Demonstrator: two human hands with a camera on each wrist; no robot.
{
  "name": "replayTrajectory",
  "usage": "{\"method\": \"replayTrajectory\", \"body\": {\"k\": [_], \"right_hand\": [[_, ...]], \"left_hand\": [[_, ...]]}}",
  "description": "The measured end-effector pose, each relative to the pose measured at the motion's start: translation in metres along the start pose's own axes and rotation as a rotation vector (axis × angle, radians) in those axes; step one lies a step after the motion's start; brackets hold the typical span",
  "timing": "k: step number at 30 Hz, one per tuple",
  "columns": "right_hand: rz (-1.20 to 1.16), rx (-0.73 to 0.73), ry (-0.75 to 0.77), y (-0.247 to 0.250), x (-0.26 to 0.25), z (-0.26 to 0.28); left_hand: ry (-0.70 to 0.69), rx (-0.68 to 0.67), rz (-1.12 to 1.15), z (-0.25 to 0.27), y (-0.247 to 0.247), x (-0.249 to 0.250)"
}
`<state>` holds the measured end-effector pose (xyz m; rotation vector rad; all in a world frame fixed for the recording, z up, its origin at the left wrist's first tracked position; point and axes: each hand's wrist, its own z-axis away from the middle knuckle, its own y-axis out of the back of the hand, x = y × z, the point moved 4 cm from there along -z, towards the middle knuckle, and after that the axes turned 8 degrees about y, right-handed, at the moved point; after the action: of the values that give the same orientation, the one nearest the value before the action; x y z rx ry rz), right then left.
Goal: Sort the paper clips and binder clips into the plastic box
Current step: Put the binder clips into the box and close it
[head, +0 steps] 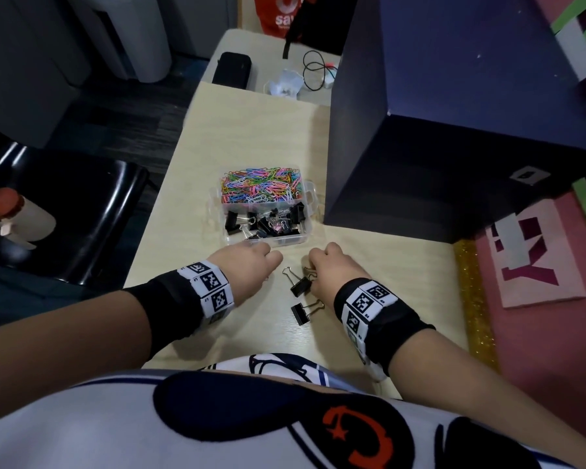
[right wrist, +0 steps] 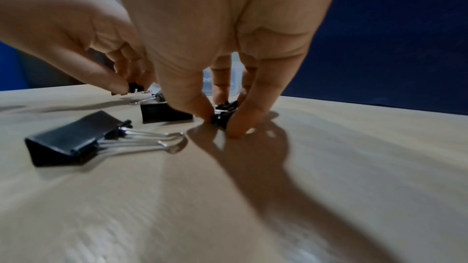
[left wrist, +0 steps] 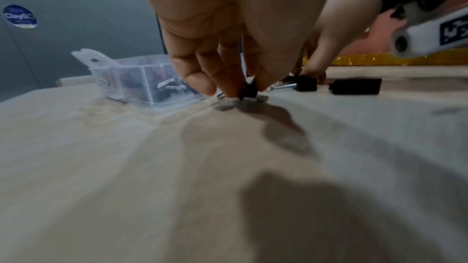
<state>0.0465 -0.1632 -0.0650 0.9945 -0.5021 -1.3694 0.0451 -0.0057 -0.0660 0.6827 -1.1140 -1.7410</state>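
A clear plastic box (head: pixel 310 201) stands mid-table, its far compartment full of coloured paper clips (head: pixel 259 184), its near one holding black binder clips (head: pixel 268 223). Just in front of it my left hand (head: pixel 251 265) pinches a small black binder clip (left wrist: pixel 249 89) against the table. My right hand (head: pixel 332 265) pinches another small black binder clip (right wrist: pixel 224 116) on the tabletop. Two larger black binder clips lie loose between my wrists: one (head: pixel 300 284) beside my right hand, the other (head: pixel 301 311) nearer me.
A tall dark blue box (head: pixel 437 147) stands right of the plastic box. A pink board with gold glitter edging (head: pixel 474 299) borders the table's right side. A black chair (head: pixel 65 211) sits left. A black case (head: pixel 232 69) and cables lie far back.
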Motion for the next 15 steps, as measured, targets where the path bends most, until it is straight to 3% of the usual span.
{"method": "replayTrajectory", "body": {"k": [5, 8, 11, 15], "right_hand": [[-0.041, -0.028, -0.051, -0.001, -0.001, -0.001], [-0.045, -0.043, -0.064, -0.002, -0.001, -0.001], [-0.08, 0.014, -0.057, 0.004, -0.002, -0.001], [-0.11, 0.115, -0.007, 0.025, -0.006, -0.003]], "left_hand": [[0.045, 0.059, 0.192, 0.006, 0.019, 0.004], [0.014, 0.235, 0.338, 0.008, 0.037, -0.005], [0.061, 0.409, 0.421, 0.003, 0.052, -0.023], [0.129, 0.44, 0.414, -0.004, 0.056, -0.04]]}}
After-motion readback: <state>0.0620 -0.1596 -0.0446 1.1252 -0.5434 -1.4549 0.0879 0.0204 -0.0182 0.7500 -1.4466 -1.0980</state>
